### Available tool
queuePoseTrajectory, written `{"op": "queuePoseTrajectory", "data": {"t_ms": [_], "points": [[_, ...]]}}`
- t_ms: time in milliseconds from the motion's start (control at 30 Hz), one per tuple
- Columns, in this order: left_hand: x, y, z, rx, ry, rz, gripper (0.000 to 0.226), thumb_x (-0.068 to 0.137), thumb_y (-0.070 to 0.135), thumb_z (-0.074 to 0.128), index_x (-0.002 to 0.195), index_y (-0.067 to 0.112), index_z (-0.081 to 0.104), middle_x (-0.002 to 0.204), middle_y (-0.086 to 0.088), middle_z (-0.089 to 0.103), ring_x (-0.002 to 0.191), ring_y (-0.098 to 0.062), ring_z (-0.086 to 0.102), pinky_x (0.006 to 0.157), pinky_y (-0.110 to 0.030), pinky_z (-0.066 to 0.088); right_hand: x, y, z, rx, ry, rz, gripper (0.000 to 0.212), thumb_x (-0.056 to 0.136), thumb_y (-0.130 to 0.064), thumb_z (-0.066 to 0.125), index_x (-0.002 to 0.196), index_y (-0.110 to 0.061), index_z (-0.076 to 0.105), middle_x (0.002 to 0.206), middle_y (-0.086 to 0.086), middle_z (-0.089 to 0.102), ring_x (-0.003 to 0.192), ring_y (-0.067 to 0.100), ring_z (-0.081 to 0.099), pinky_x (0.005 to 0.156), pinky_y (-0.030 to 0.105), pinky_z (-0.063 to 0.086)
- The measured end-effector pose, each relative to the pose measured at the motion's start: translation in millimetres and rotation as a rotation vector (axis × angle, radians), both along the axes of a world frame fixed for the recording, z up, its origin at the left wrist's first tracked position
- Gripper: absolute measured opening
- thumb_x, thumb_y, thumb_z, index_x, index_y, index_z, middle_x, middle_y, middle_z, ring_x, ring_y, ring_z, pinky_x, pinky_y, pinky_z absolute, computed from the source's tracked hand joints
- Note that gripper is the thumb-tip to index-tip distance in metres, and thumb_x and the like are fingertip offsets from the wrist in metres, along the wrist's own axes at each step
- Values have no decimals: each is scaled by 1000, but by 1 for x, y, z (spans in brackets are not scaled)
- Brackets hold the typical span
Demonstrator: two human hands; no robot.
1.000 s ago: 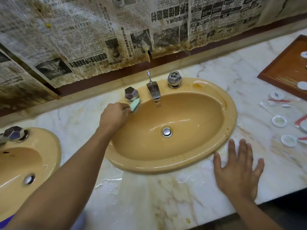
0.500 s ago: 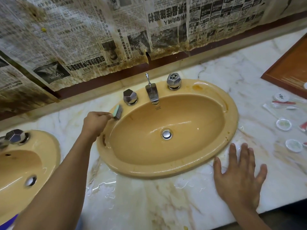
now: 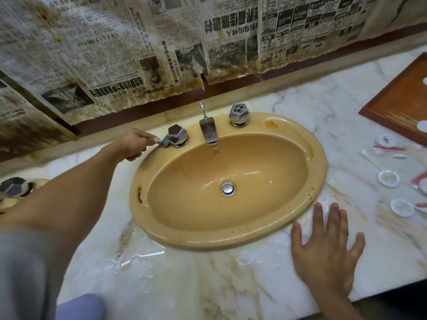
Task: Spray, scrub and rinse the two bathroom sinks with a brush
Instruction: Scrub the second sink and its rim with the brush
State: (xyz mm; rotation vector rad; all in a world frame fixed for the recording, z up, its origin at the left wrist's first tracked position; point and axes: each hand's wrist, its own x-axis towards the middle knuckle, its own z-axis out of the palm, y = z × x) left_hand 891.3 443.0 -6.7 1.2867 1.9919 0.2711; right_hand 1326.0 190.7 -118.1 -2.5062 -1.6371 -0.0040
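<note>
Presently scrubbing: left hand (image 3: pixel 132 144) in a pinching grip holds the brush (image 3: pixel 164 142) against the left tap (image 3: pixel 177 135) on the sink (image 3: pixel 320 162) rim, right hand (image 3: pixel 328 248) flat on the counter (image 3: pixel 184 278); next, probably sweep round that tap.

There are two yellow sinks: the middle sink (image 3: pixel 318 158) is whole, and the left sink (image 3: pixel 5 204) is mostly hidden. I count three faceted metal knobs: the left knob (image 3: pixel 177 135) and the right knob (image 3: pixel 239 114) on the middle sink, and one far knob (image 3: pixel 12 187) on the left sink. There is one spout (image 3: pixel 209 132), one drain plug (image 3: pixel 228 188), one brush (image 3: pixel 165 142) and one wooden tray (image 3: pixel 397 107). Three small round white lids (image 3: pixel 388 178) lie whole on the surface (image 3: pixel 208 285). Two further lids (image 3: pixel 422 125) show partly on the tray.
</note>
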Motion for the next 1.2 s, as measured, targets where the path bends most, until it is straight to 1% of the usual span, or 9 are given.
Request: {"op": "queuePoseTrajectory", "data": {"t_ms": [167, 233, 333, 467, 633, 800, 933, 1100, 1200], "points": [[-5, -30, 15, -21, 103, -85, 9, 97, 34, 71, 103, 35, 78, 74, -9, 58, 52, -24, 39, 42, -27, 34, 0, 0, 0, -1, 8, -1, 76, 95, -59, 28, 157, -16, 37, 166, 13, 27, 155, 27, 21, 119, 62, 14], [1, -43, 4, 78, 173, -67, 19, 96, 37, 71, 112, 30, 79, 95, -14, 71, 78, -37, 63, 63, -41, 55, 1, -1, 1, -2, 10, 2, 76, 96, -60, 27, 157, -16, 36, 166, 13, 27, 155, 27, 20, 119, 62, 14], [16, -61, -17, 265, 193, 44, 25, 96, 38, 67, 115, 28, 79, 126, -6, 72, 115, -28, 63, 93, -35, 51, 0, -1, 1, -11, 7, 4, 76, 96, -61, 25, 158, -17, 35, 166, 13, 26, 155, 26, 18, 120, 61, 13], [24, -78, -18, 214, 224, -19, 24, 96, 40, 66, 113, 30, 80, 127, -3, 70, 118, -26, 60, 89, -33, 46, 0, -1, 2, 4, 21, 9, 75, 96, -60, 27, 157, -16, 35, 166, 13, 27, 155, 27, 19, 120, 62, 13], [-4, -95, -7, 267, 485, -70, 26, 98, 35, 58, 115, 31, 78, 118, -1, 74, 106, -26, 64, 81, -34, 52, 0, -2, 3, -12, 13, 9, 76, 96, -61, 22, 158, -18, 31, 167, 12, 24, 155, 27, 16, 120, 62, 14], [-23, -115, -10, 265, 466, -285, 28, 102, 39, 56, 121, 32, 75, 118, 4, 75, 107, -23, 66, 85, -34, 51, -1, -2, 2, -5, 19, 10, 76, 97, -61, 21, 159, -19, 29, 167, 12, 22, 156, 26, 14, 120, 62, 12], [-26, -137, -12, 326, 559, -130, 28, 101, 37, 56, 121, 30, 75, 114, -2, 76, 108, -30, 65, 83, -39, 53, -1, -2, 4, -23, 8, 9, 76, 97, -62, 18, 160, -19, 26, 168, 11, 21, 156, 26, 13, 121, 61, 12], [3, -171, -19, 292, 670, -189, 24, 100, 30, 52, 110, 29, 74, 89, -5, 69, 84, -34, 61, 66, -36, 47, -2, -3, 6, -42, 4, 4, 71, 101, -58, 23, 161, -20, 24, 168, 11, 19, 157, 25, 11, 121, 61, 11], [-10, -181, -15, 271, 686, -49, 26, 100, 28, 53, 115, 30, 74, 96, -7, 73, 88, -36, 64, 66, -36, 49, -1, -2, 8, -48, 19, 4, 71, 101, -56, 33, 160, -18, 26, 168, 12, 20, 156, 26, 13, 121, 62, 12]]}}
